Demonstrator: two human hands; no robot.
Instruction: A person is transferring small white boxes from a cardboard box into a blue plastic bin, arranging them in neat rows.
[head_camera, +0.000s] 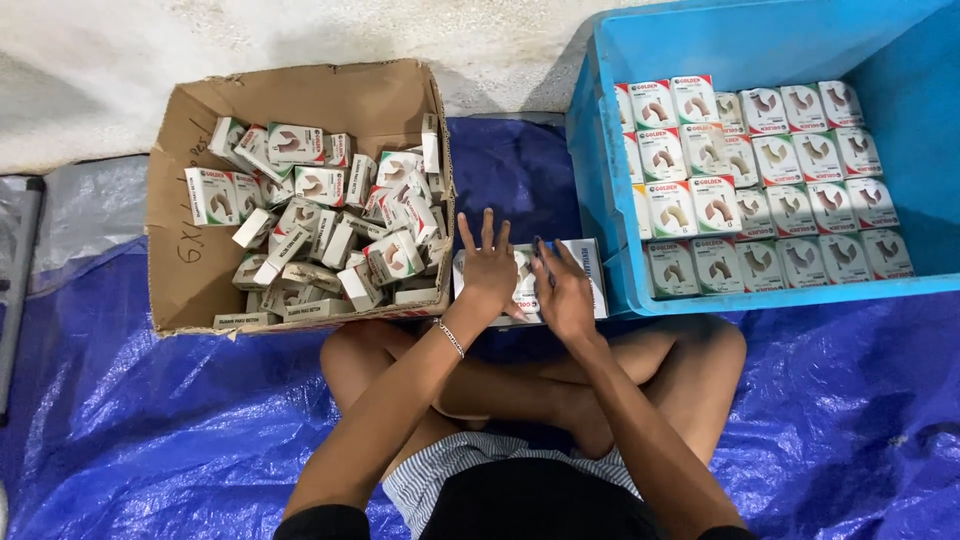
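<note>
1. White small boxes (585, 262) lie in a short row under both hands, on the blue tarp (150, 430).
2. The left hand (489, 270) rests flat on the row, fingers spread, gripping nothing.
3. The right hand (563, 292) lies open on the row, just beside the left.
4. Left of the hands, a cardboard carton (190, 270) holds loose boxes.
5. Right of them, a blue crate (600, 170) holds boxes in neat rows.

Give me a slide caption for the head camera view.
Seated person presses both hands on small white boxes between a cardboard carton and blue crate.
</note>
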